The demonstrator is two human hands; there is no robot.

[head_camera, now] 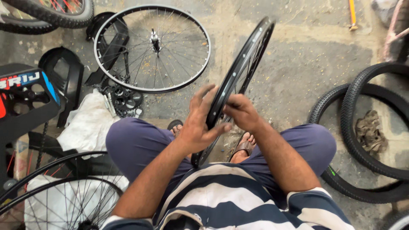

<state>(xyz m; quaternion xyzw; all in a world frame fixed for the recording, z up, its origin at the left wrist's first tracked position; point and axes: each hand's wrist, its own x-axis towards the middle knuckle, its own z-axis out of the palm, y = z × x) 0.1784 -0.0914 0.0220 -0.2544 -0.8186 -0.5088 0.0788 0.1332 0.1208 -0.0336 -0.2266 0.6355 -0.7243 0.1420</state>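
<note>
Spokes of a finished wheel (pixel 151 47) lie flat on the concrete floor (pixel 306 55) at left. My left hand (pixel 199 124) grips the upright black rim (pixel 238 74) between my knees; my right hand (pixel 240 111) pinches its edge (fingertips hidden). Loose tyres (pixel 362 127) lie right.

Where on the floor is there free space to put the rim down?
The bare concrete floor between the upright rim in both hands and the tyres at the right is free. The left is crowded: a flat spoked wheel, black guards, a white cloth, more wheels.
</note>
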